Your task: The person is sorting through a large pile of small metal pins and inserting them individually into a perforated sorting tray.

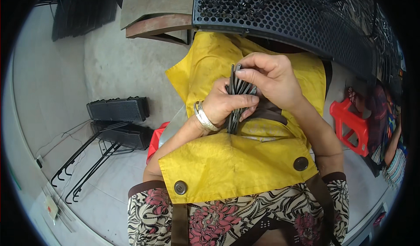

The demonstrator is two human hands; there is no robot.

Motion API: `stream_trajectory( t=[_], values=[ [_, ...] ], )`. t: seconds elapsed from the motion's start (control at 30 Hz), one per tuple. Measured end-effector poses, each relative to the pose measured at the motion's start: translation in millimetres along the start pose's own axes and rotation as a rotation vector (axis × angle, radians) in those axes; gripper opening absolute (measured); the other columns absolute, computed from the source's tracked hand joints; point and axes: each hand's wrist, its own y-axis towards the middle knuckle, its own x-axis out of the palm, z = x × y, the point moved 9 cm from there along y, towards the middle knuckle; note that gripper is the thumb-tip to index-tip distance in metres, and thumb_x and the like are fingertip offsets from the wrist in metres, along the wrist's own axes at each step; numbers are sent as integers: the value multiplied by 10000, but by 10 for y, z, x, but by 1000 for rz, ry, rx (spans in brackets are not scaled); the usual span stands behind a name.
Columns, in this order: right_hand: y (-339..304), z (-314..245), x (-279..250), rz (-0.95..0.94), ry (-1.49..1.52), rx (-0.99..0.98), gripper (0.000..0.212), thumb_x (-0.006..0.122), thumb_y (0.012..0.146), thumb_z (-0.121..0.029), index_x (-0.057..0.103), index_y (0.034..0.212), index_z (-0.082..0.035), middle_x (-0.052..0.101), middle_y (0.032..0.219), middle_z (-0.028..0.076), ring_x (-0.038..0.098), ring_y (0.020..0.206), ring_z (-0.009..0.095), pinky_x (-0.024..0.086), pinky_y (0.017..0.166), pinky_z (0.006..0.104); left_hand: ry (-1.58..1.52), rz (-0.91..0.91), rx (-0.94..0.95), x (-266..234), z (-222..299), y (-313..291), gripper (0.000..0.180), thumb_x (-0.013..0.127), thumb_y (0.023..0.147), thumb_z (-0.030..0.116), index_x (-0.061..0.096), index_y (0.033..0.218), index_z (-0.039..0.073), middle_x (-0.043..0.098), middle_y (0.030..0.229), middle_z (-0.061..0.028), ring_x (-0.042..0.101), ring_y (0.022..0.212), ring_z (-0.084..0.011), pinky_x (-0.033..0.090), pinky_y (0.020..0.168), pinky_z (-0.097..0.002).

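Over a yellow apron (236, 165), I see the left hand (221, 106) clasping thin dark rods (238, 87). The right hand (278, 80) pinches at their upper ends.

Black strips (233, 122), yellow apron (236, 158), pink-flowered shirt (214, 222)

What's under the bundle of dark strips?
Around its lower end, the yellow apron shows. Directly beneath the bundle can't be seen: the strips themselves and the gripping left hand cover it.
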Motion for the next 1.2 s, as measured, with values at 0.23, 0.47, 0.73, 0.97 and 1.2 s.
stream_trajectory(
  t=[0.23,0.47,0.73,0.97,1.2],
  values=[
    [-111,87,-186,238,41,-47,90,587,814,-39,612,793,44,601,652,17,531,567,48,431,498,186,160,90,1,-32,15,-2,137,618,759,10,552,877,-10,557,626,-51,514,490,-106,396,446,-212],
    [-156,113,-167,265,165,-2,120,595,813,-23,602,910,48,606,716,21,525,581,30,416,499,154,230,44,10,-4,5,11,132,602,761,-18,551,883,-11,558,639,-42,512,493,-95,405,454,-213],
    [-280,247,-296,326,212,-43,79,580,818,-7,581,882,38,600,716,29,526,568,37,425,502,155,198,-5,-6,46,-17,40,157,617,763,-1,562,909,-23,545,641,-65,500,502,-123,380,454,-224],
    [-266,233,-454,313,424,-78,121,573,813,15,580,929,48,605,737,45,557,611,66,457,544,177,224,57,-89,150,-23,108,190,622,744,-11,561,923,-31,546,624,-72,496,478,-132,378,441,-228],
    [-259,317,-513,173,368,-80,110,588,800,21,599,902,59,625,761,70,579,628,85,479,567,189,236,59,-180,249,-89,153,190,640,726,9,545,887,-32,541,618,-83,490,474,-137,374,433,-229]
  ],
)
